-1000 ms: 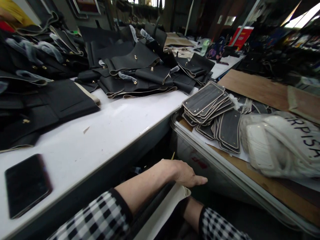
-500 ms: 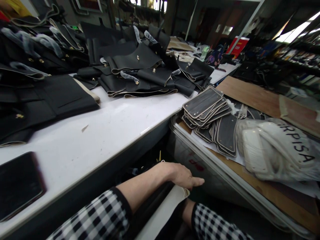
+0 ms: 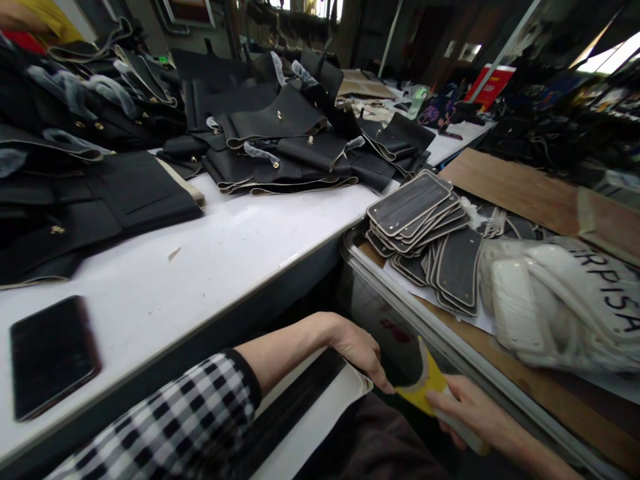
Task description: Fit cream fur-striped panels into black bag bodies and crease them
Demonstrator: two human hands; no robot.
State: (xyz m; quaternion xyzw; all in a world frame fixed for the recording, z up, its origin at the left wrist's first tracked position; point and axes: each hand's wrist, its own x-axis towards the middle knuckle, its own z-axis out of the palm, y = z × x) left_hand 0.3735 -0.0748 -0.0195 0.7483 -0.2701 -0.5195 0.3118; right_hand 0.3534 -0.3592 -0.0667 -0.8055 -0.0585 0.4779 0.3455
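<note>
My left hand [image 3: 356, 348] is bent over the far end of a black leather piece [image 3: 300, 417] with a pale inner side, which lies across my lap. Its fingers are curled down at the edge, and the thumb is hidden. In my right hand [image 3: 467, 408] is a hand tool [image 3: 425, 387] with a yellow crescent-shaped head and a pale handle. The fingers wrap round the handle. One tip of the yellow head comes close to the left fingertip; whether they touch I cannot tell.
A white table [image 3: 220, 267] holds a phone [image 3: 53, 357] and piles of black leather bag parts [image 3: 280, 133]. To the right, a board-topped surface carries stacked dark panels [image 3: 413, 203] and a plastic bag of white handles [image 3: 545, 300]. A dark gap separates the two.
My right hand has come out from beneath the leather piece to the right, now holding the yellow-headed tool. The left hand's pointing finger has curled downward.
</note>
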